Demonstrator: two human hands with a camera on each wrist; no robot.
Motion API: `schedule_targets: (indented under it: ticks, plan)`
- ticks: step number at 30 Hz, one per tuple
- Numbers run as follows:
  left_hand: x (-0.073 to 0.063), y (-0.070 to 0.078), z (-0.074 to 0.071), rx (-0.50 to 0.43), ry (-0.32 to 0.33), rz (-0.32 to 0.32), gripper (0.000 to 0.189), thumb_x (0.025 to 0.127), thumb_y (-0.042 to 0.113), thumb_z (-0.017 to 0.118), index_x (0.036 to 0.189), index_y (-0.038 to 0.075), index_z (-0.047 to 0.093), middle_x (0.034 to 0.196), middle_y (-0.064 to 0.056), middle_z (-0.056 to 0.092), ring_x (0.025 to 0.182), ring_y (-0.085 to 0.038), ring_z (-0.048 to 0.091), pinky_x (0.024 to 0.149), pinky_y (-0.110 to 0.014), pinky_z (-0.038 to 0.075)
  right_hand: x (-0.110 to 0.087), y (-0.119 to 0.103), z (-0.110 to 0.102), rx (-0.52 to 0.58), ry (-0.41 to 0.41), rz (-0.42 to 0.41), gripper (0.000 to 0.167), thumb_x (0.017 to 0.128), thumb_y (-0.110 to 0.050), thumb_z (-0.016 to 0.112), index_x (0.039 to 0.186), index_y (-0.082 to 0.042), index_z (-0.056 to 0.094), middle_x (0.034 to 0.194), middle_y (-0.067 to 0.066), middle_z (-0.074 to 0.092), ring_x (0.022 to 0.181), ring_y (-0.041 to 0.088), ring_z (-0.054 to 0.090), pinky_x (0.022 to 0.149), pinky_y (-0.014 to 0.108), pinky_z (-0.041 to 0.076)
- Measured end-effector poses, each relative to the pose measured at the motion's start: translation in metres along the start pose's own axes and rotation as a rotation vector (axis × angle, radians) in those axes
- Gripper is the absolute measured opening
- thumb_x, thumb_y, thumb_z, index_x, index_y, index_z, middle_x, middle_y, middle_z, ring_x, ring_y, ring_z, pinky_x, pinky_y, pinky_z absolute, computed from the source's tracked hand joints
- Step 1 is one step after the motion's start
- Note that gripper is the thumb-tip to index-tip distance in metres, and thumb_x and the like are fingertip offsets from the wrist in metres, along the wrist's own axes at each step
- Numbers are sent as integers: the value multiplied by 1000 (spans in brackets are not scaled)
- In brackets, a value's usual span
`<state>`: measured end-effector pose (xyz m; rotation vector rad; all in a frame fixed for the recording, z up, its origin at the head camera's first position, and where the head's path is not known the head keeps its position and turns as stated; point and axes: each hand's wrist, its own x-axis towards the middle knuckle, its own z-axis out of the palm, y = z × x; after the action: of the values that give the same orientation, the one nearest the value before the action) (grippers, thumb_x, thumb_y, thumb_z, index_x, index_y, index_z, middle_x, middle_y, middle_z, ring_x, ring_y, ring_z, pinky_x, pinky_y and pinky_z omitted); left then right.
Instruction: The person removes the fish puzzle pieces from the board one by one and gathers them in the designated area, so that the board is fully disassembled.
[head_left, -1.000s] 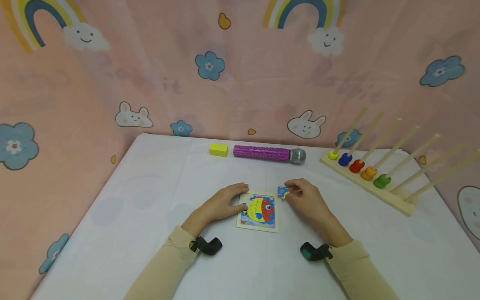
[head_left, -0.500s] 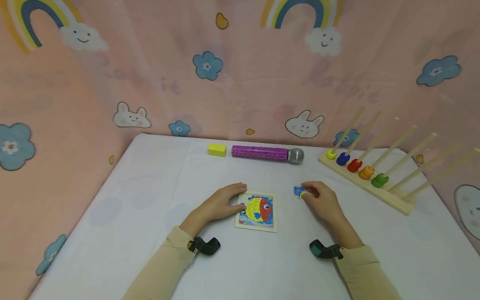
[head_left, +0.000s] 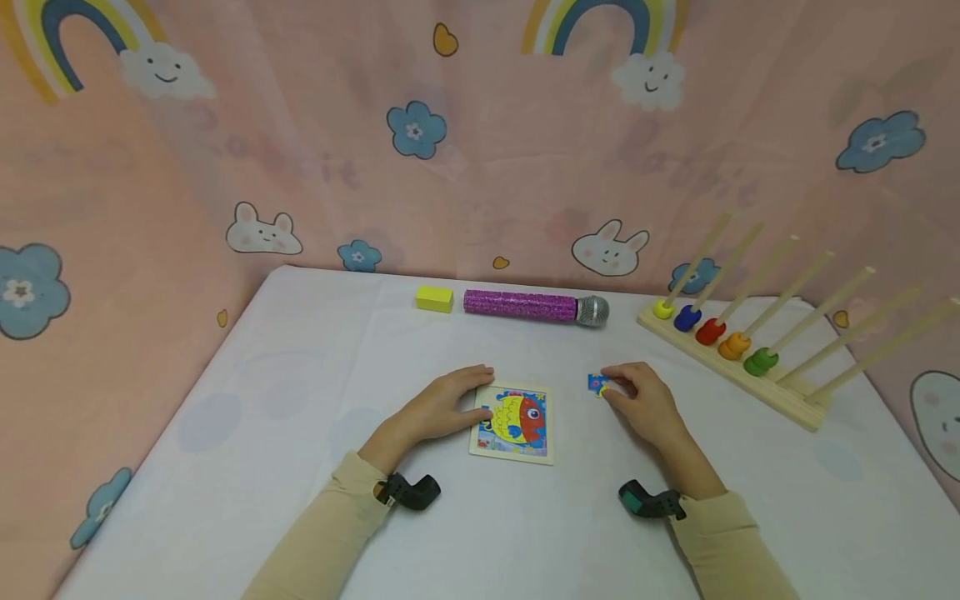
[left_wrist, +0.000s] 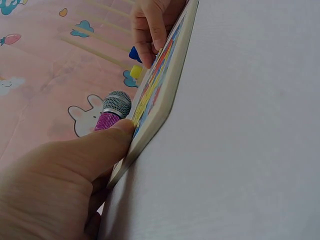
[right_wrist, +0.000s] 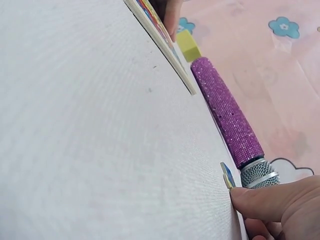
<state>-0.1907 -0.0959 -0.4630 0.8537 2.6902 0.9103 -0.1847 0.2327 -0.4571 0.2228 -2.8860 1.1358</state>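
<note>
While pale, letter-like marks on the pink backdrop point(head_left: 487, 183) are too faint to read, its cartoon prints point(head_left: 416, 131) show clearly above the worktop point(head_left: 480, 533), which is covered in smooth white cloth. On it lies a squarish puzzle board point(head_left: 512, 457), its plain wooden rim framing a fish picture point(head_left: 517, 418) in yellow, red and blue. Beyond the board, a microphone point(head_left: 520, 305) with a glittering purple handle and a silver mesh head lies just beside a yellow rectangular block point(head_left: 434, 299). Off to the right stands a pale wooden bead rack point(head_left: 716, 360), slender rods rising from its long base, with rounded beads point(head_left: 734, 346) in yellow, blue, red, orange and green at the feet of five of them. The left hand point(head_left: 438, 407) has its grip spread wide, thumb on the left part of the board, extended fingers at its far left corner. Closed to a pinch, the grip of the right hand point(head_left: 647, 406) holds a small, thin puzzle piece point(head_left: 596, 383), mostly blue with some yellow, right of the board and apart from it; whether the piece touches the cloth cannot be told.
</note>
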Motion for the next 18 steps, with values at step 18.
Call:
schedule_targets:
  ticks: [18]
  plan:
    - [-1, 0, -1, -2, 4, 12, 62, 90, 37, 64, 142, 12, 44, 150, -4, 39, 141, -21, 33, 116, -37, 29, -3, -2, 4, 12, 48, -14, 42, 90, -12, 62, 128, 2, 52, 121, 20, 54, 110, 31, 52, 94, 47, 48]
